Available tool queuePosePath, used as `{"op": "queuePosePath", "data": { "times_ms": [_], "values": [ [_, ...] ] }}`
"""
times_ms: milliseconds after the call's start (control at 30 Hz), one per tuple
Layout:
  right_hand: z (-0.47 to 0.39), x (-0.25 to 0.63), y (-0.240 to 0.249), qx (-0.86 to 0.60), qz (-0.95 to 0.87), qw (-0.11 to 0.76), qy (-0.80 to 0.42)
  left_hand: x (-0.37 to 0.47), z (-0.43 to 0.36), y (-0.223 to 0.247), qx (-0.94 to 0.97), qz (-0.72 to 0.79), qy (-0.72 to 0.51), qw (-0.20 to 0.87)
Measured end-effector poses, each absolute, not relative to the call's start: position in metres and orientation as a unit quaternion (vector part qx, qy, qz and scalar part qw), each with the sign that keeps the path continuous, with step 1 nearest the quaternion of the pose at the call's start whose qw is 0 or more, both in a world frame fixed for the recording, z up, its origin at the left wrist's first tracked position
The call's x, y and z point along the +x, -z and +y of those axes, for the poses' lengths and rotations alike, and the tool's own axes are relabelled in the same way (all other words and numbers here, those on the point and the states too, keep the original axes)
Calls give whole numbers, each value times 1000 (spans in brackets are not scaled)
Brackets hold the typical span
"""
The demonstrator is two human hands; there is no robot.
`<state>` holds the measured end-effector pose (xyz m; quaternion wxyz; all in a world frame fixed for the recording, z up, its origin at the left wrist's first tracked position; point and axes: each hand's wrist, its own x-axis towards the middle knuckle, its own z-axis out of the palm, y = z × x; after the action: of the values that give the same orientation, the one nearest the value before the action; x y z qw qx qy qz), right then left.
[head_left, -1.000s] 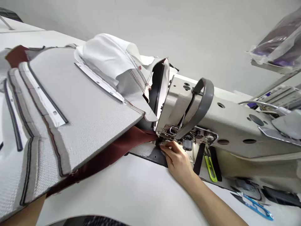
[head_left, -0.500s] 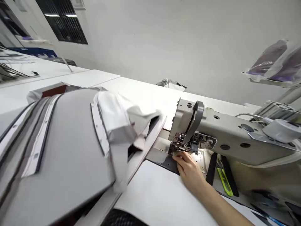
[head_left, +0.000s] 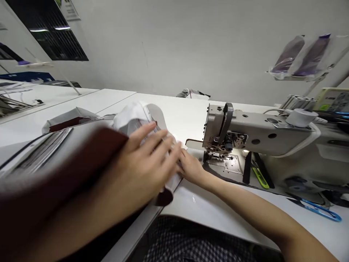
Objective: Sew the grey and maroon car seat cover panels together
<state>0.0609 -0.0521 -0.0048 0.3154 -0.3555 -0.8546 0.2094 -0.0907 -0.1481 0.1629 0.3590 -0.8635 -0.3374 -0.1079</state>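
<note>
My left hand [head_left: 147, 163] reaches in from the lower left, blurred, its fingers apart over a bundle of grey and white fabric [head_left: 133, 116]. Just right of its fingertips, my right hand [head_left: 189, 165] has its fingers closed at the fabric's right edge; the grip itself is partly hidden. The fabric's dark red underside shows near my left forearm. The sewing machine head [head_left: 220, 127] stands to the right of both hands, and its needle plate [head_left: 231, 163] is uncovered.
Green snips [head_left: 259, 174] lie beside the machine bed. Blue-handled scissors [head_left: 321, 211] rest at the right. A white thread cone [head_left: 301, 117] sits behind the machine arm. More fabric [head_left: 193, 94] lies near the wall. Wrapped purple cones [head_left: 300, 58] stand on a rack.
My right hand has moved left from beside the needle to the fabric's edge. My left hand has come into view over the fabric, which has shifted and folded. The view has also shifted.
</note>
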Motion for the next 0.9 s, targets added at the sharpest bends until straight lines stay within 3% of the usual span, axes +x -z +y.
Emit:
{"op": "queuePosePath", "data": {
  "times_ms": [133, 300, 433, 500, 567, 700, 900],
  "values": [
    [-42, 54, 0, -393, -822, 320, -259, -92, -120, -187, -808, -308, -49, 499],
    [-39, 56, -8, -415, -776, 301, -368, -86, -81, -221, -803, -326, -108, 487],
    [-104, 49, 2, -402, -731, 276, -477, -68, -36, -191, -889, -268, -70, 365],
    [-156, 46, 14, -402, -690, 296, -524, -59, -24, -144, -938, -209, -37, 275],
    [-201, 49, 29, -356, -575, 376, -634, -55, -24, -90, -960, -175, -21, 220],
    [-237, 73, 54, -316, -450, 417, -724, -59, -34, -18, -965, -223, 91, 104],
    [-219, 111, 39, -371, -517, 365, -679, -71, -27, -34, -967, -198, 132, -86]
  ]
}}
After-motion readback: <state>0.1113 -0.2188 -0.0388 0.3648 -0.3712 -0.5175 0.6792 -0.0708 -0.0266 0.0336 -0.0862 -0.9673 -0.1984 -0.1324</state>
